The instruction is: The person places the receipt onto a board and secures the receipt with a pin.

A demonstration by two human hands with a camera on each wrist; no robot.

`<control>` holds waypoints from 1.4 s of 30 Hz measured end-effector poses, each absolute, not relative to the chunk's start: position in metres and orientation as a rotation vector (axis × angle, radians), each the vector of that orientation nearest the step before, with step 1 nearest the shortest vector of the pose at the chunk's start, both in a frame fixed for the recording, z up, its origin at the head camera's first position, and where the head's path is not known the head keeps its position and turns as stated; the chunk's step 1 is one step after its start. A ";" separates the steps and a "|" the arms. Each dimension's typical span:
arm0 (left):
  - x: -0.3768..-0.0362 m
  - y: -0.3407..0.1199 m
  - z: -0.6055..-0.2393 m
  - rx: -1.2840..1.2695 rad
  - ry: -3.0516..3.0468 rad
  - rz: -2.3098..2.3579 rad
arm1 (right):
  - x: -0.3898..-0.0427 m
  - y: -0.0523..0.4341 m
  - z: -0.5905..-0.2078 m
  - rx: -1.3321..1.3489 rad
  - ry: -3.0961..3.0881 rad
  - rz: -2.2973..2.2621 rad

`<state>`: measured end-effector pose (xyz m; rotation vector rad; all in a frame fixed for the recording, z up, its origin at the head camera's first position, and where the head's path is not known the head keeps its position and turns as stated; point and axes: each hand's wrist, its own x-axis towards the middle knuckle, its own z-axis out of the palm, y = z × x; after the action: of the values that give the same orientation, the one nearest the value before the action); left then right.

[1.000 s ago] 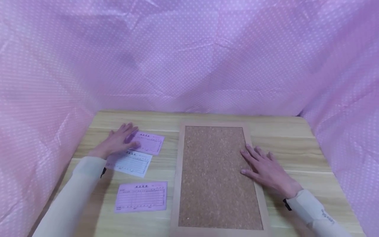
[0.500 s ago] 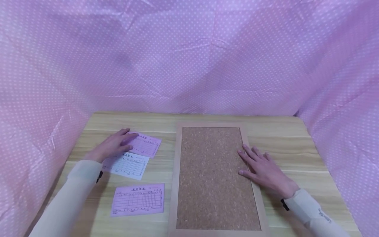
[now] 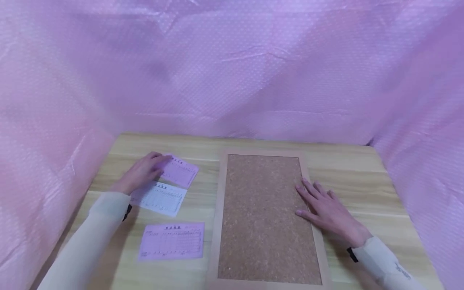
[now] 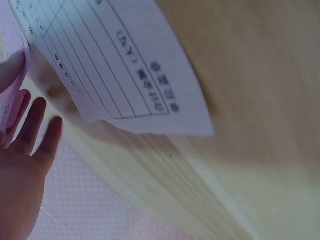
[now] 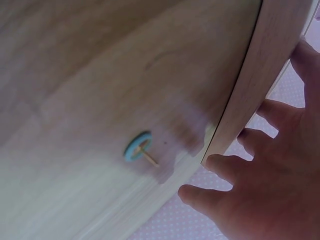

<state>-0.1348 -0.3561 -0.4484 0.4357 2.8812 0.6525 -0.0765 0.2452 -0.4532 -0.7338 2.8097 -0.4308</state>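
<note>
At the left of the head view, my left hand (image 3: 141, 172) pinches the left end of the upper pink printed form slip (image 3: 182, 171). The left wrist view shows the thumb on this pink slip (image 4: 21, 47) as it curves up, with fingers behind it. Just below lies a pale bluish-white slip (image 3: 161, 200), partly under the left wrist. Another pink slip (image 3: 172, 242) lies flat nearer the front. My right hand (image 3: 331, 213) rests, fingers spread, on the right edge of a wood-framed cork board (image 3: 268, 221).
A thumbtack with a teal round head (image 5: 129, 150) lies on the wooden table (image 5: 75, 165) beside the board's frame, visible only in the right wrist view. Pink dotted cloth (image 3: 232, 72) encloses the table at the back and both sides.
My left hand's fingers have drawn together from spread flat to a pinch on the upper pink slip, which has turned slightly. The right hand stays on the board.
</note>
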 end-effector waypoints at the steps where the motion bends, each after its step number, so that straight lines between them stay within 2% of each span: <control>1: -0.137 -0.354 -0.448 0.435 2.890 0.676 | -0.076 0.247 -0.453 -0.724 2.808 -0.428; 8: -0.142 -0.351 -0.449 0.365 2.973 0.864 | -0.076 0.248 -0.454 -0.723 2.807 -0.427; 25: -0.119 -0.326 -0.441 0.128 3.036 1.353 | -0.079 0.248 -0.455 -0.742 2.802 -0.450; 42: -0.102 -0.278 -0.421 0.154 2.969 1.712 | -0.083 0.249 -0.449 -0.759 2.769 -0.514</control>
<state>-0.1019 -0.2776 -0.4207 0.1540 2.9686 1.7116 -0.0826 0.2494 -0.4488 -0.7592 2.7690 -0.5144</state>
